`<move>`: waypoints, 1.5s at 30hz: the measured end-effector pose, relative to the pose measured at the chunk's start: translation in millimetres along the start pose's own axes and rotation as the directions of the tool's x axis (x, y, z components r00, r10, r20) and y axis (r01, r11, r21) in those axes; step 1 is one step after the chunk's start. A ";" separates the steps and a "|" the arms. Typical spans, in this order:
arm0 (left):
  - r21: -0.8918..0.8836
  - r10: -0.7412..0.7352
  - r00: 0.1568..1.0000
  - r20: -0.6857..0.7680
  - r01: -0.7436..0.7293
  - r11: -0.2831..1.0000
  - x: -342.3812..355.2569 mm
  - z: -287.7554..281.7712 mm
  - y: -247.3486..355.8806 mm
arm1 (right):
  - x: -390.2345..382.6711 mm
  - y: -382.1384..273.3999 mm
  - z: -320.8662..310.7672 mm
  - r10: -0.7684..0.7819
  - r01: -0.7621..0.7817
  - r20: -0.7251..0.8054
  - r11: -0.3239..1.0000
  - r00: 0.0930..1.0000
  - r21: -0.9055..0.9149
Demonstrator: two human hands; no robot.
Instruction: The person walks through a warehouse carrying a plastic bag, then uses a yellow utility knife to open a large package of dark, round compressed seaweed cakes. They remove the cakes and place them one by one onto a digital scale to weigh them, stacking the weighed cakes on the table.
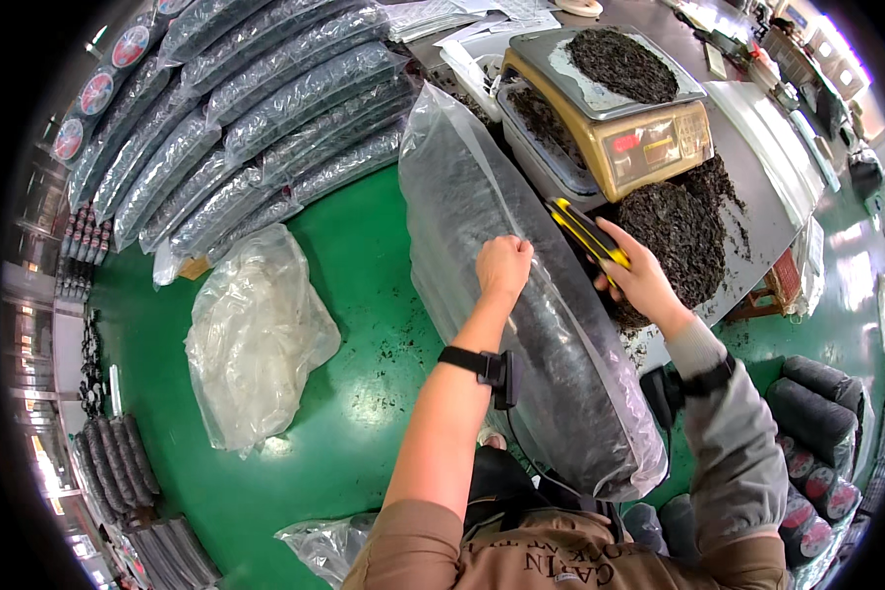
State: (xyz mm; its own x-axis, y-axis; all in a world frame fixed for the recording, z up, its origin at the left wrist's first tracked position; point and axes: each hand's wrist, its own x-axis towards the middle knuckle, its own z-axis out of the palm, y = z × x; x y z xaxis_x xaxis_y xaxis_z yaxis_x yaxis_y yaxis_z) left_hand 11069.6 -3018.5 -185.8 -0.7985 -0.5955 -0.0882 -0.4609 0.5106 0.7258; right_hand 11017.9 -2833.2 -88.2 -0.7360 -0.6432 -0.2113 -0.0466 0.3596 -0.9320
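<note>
A long clear plastic bag [546,349] full of dark material lies upright-to-slanted along the table edge in front of me. My left hand [503,264] is closed on the bag's plastic near its upper middle. My right hand [631,270] grips a yellow-and-black utility knife [580,228] beside the bag, its tip pointing up-left. Behind it, a loose mound of dark flaky dried material [678,246] sits on the metal table [767,206]. A yellow weighing scale [659,147] carries another dark pile [619,64], over a plastic tub [541,128] with dark scraps.
Stacked filled bags [275,108] stand at upper left. A crumpled clear bag [251,334] lies on the green floor [364,433]. Dark rolls [811,413] are piled at lower right, more bundles [113,462] at left. White sheets [757,118] lie along the table's right side.
</note>
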 end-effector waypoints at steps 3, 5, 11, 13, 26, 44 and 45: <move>-0.044 0.055 0.998 -0.021 -0.056 0.997 -12.6 -19.6 -17.2 | 56.6 -13.9 33.4 -0.056 0.058 0.017 0.984 0.998 -0.170; -0.102 0.027 1.000 0.011 -0.025 0.994 -18.9 -35.1 -33.0 | 88.5 -25.3 60.4 -0.160 0.166 0.047 0.953 0.986 -0.252; -0.311 -0.121 0.989 0.089 0.143 0.939 -35.5 -72.4 -51.0 | 129.4 -37.5 119.5 -0.217 0.229 0.073 0.935 0.973 -0.270; -0.358 -0.084 0.994 0.075 0.106 0.928 -37.2 -74.2 -57.5 | 113.1 -31.8 119.7 -0.099 0.118 0.087 0.963 0.991 -0.241; -0.570 -0.054 0.998 0.036 0.065 0.819 -39.7 -85.6 -70.3 | -347.3 8.7 2.1 0.559 -0.528 0.205 0.828 0.804 -0.188; -0.706 -0.094 0.988 0.120 0.152 0.692 -51.1 -127.3 -107.3 | 142.2 4.3 68.5 0.182 0.066 -0.107 0.218 0.977 0.974; -0.716 -0.093 0.989 0.119 0.150 0.681 -53.6 -129.2 -112.9 | 160.6 9.8 67.9 0.221 0.162 -0.187 0.129 0.957 0.978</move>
State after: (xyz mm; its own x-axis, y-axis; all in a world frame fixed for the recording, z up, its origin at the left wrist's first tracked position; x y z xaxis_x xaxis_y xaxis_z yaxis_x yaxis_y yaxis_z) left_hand 11214.5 -3124.4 -174.9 -0.7929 -0.5618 -0.2360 -0.1568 -0.1861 0.9699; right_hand 10945.1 -2978.9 -151.2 -0.8411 -0.4095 -0.3534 0.5359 -0.7190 -0.4425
